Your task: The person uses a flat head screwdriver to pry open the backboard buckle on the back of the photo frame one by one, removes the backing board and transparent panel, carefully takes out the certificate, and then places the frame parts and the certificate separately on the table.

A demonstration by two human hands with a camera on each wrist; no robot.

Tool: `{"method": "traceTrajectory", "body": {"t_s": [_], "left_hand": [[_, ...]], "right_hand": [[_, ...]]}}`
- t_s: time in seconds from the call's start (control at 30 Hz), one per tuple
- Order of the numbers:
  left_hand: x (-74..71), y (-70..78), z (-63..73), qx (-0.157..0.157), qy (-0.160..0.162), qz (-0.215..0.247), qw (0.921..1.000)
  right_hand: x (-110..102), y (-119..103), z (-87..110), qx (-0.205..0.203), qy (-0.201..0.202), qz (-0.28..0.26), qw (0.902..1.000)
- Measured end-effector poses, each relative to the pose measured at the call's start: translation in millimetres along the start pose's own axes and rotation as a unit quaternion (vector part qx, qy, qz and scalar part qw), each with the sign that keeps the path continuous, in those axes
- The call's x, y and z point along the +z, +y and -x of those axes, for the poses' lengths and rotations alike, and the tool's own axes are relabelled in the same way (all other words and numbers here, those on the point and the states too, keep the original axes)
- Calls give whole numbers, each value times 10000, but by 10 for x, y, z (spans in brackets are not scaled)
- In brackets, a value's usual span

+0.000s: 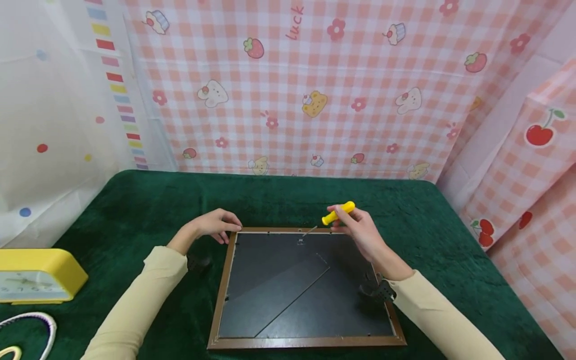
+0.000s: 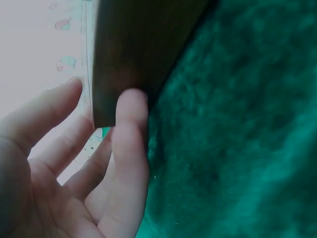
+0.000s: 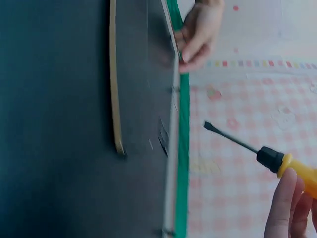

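A picture frame with a brown wooden rim lies with its back up, showing a black backing board and small metal tabs along its inner edge. My left hand holds the frame's far left corner; the left wrist view has its thumb against the outer side. In my right hand is a screwdriver with a yellow handle, gripped by that handle. Its flat tip points left, apart from the board in the right wrist view. Near the far edge sits a small metal hanger.
Dark green cloth covers the table. A yellow clock stands at the left, with a white hoop-shaped thing in front of it, partly out of view. Behind the table hangs a pink checked curtain.
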State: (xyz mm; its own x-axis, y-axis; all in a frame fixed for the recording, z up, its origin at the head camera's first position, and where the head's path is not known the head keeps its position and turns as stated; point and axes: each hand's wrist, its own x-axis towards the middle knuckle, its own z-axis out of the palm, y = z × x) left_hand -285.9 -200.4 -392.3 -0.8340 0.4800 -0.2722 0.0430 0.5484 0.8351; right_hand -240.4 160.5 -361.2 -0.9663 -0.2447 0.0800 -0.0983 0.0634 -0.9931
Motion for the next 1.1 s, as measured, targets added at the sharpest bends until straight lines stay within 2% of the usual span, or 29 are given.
{"method": "traceTrajectory", "body": {"t_s": [0.27,0.53,0.67,0.93,1.1], "left_hand": [[-63,-47,-24,-164,-290,254,9991],[-84,-33,-53,-436,-375,457,9973],[-78,-24,-67,-606,-414,548,9958],[-75,-7,-69,-678,-444,505,9954],[-67,-22,-81,-700,-414,500,9954]], "right_hand": [[271,105,-79,454,-364,-947,9938],[529,173,-119,857,-768,-917,9891],[622,213,-125,989,-968,-1078,9845],[784,264,-118,1045,-1112,-1131,9818],[868,301,-100,667,-1297,-1059,9836]]}}
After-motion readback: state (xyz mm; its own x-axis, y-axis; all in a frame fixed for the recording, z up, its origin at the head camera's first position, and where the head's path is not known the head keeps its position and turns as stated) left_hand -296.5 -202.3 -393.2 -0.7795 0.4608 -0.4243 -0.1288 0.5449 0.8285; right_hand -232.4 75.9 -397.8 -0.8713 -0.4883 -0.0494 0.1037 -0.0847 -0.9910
